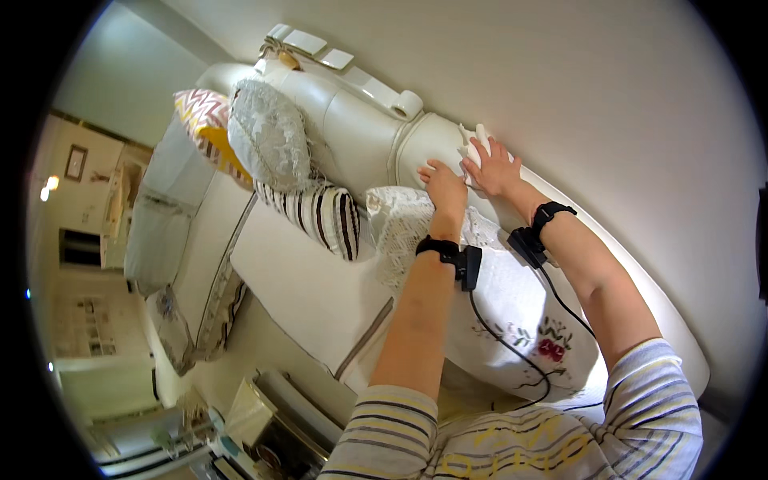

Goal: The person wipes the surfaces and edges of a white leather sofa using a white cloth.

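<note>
My right hand (495, 169) lies over a crumpled white cloth or tissue (473, 153) on the top of a cream leather sofa backrest (423, 141). Its fingers are spread, and part of the cloth shows between thumb and forefinger. Just to the left, my left hand (447, 187) rests at the backrest's front face, fingers loosely bent and nothing seen in them. A white lace-edged cover (403, 231) hangs below the left hand. Beneath both forearms is a white cloth with embroidered red flowers (551, 349). Each wrist wears a black strap with a cabled device.
A wall (570, 114) runs close behind the backrest. White panels and a roll-shaped holder (408, 105) line its far top. Cushions, one lacy (270, 135) and one striped (318, 219), lean on the sofa. A seat pad (300, 258) spreads below; a low table (264, 420) stands at lower left.
</note>
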A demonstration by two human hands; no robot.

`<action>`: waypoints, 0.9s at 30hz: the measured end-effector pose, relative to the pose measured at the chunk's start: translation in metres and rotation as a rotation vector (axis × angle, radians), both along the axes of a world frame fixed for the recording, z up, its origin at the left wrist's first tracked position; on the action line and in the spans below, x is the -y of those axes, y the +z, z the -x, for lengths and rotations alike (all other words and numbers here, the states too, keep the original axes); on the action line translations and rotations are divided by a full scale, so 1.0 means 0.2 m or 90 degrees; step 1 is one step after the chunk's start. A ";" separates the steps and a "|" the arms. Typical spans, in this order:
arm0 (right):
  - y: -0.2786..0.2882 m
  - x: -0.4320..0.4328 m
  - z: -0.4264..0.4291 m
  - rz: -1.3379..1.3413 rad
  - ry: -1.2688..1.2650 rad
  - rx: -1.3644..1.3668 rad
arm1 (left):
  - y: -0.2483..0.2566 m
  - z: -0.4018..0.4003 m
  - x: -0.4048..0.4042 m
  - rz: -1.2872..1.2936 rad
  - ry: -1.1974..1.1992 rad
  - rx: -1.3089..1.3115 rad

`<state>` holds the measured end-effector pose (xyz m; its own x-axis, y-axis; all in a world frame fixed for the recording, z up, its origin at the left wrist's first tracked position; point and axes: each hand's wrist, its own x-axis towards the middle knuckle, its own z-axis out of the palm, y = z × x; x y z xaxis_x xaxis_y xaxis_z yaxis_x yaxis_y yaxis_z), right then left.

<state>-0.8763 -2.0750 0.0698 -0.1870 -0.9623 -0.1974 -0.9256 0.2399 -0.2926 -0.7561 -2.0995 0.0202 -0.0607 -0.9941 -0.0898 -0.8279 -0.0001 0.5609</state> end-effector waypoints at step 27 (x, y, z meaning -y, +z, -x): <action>-0.14 0.38 -0.47 0.090 -0.327 -0.180 | 0.37 -1.15 1.41 0.256 -0.327 0.233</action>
<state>-0.7824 -2.1518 0.0425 -0.6610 -0.7487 0.0508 -0.7486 0.6532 -0.1136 -0.5271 -2.3824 0.0949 -0.5617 -0.8095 0.1712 -0.8026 0.5833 0.1248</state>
